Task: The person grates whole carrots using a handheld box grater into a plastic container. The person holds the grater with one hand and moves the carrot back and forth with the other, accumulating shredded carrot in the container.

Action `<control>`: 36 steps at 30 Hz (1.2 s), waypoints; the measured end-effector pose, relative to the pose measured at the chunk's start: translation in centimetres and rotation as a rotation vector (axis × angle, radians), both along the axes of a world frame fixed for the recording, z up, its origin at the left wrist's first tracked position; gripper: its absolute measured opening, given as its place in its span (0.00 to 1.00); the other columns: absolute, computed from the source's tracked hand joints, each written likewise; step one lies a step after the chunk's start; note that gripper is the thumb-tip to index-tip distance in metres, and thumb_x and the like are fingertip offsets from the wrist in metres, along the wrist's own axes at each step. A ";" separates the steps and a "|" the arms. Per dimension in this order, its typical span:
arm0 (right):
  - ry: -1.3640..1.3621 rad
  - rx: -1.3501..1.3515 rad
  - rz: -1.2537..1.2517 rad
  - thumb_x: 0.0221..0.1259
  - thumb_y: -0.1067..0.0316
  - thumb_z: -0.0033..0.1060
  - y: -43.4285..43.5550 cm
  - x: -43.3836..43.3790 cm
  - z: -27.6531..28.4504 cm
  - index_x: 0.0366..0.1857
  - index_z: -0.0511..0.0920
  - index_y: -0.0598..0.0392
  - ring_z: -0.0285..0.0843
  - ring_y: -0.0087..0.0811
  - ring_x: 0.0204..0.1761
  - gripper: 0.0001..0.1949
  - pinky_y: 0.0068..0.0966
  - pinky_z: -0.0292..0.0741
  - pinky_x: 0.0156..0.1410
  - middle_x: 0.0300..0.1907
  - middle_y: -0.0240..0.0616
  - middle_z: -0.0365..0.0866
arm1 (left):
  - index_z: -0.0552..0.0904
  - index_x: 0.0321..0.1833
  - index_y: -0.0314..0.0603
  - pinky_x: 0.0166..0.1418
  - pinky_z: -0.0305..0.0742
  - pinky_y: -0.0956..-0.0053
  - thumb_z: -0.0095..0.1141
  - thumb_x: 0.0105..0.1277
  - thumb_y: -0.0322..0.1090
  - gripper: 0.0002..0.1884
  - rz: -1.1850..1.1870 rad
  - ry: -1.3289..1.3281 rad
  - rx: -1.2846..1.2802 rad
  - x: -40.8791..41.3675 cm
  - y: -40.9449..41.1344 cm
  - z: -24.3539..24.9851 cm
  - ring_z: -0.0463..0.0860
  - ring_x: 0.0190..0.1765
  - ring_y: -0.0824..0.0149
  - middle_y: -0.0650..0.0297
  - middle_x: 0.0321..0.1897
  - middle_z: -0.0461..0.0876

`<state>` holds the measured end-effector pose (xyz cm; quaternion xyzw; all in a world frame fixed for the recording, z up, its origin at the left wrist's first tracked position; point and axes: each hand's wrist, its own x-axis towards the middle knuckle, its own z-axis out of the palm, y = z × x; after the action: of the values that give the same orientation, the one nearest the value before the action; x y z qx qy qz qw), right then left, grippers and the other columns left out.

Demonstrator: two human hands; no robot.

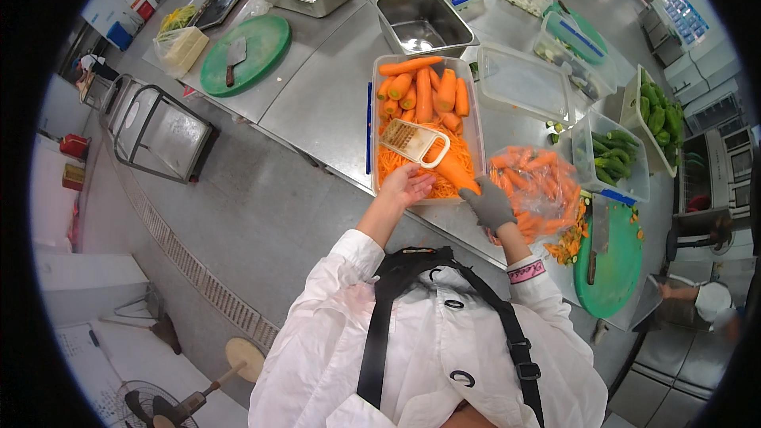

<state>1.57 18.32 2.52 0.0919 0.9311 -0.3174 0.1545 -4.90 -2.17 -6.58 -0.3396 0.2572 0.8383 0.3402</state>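
A clear plastic tub holds whole peeled carrots at its far end and shredded carrot nearer me. Across the shreds lies a handheld grater with a white frame and a loop handle. My left hand, bare and palm up with fingers apart, is at the tub's near edge, just below the grater. In a grey glove, my right hand grips the near end of a large carrot, whose far end reaches the grater's handle. Right of the tub sits a plastic bag of carrots.
Green cutting boards, one with a cleaver at right, another with a cleaver at left, lie on the steel table. Tubs of cucumbers and green peppers stand right; an empty steel pan stands beyond. Other people are at the far left and right.
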 end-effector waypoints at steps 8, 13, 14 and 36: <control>0.080 -0.017 -0.021 0.57 0.45 0.54 1.6 0.0 1.0 0.57 0.70 0.51 0.78 0.50 0.48 0.27 0.40 0.73 0.52 0.44 0.53 0.80 | 0.72 0.46 0.33 0.45 0.77 0.62 0.47 0.66 0.30 0.09 0.257 0.008 0.073 -2.5 1.8 -0.7 0.80 0.40 0.58 0.52 0.36 0.78; 0.144 0.176 -0.049 0.59 0.46 0.52 2.9 -0.8 0.3 0.60 0.68 0.47 0.78 0.49 0.48 0.27 0.41 0.73 0.52 0.45 0.52 0.80 | 0.65 0.54 0.29 0.49 0.78 0.59 0.40 0.57 0.18 0.19 0.405 0.101 0.064 -0.7 -0.5 1.6 0.79 0.40 0.56 0.50 0.40 0.75; 0.151 0.201 -0.039 0.60 0.46 0.51 2.7 -1.3 0.3 0.60 0.68 0.48 0.78 0.50 0.48 0.26 0.42 0.73 0.51 0.45 0.51 0.80 | 0.63 0.56 0.28 0.52 0.77 0.56 0.39 0.55 0.16 0.22 0.424 0.120 0.089 -0.1 -1.1 1.6 0.79 0.42 0.55 0.48 0.43 0.74; 0.023 0.455 0.259 0.61 0.49 0.48 -2.8 -5.8 0.0 0.57 0.68 0.48 0.81 0.47 0.43 0.23 0.44 0.74 0.46 0.40 0.48 0.82 | 0.75 0.37 0.35 0.25 0.73 0.75 0.49 0.65 0.30 0.06 0.279 0.450 -0.146 3.3 -7.0 5.5 0.71 0.18 0.73 0.61 0.22 0.77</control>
<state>-4.24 15.56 2.52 0.0007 0.9842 -0.0785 0.1584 -1.56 -9.14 -1.12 -0.2006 0.3368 0.9107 0.1302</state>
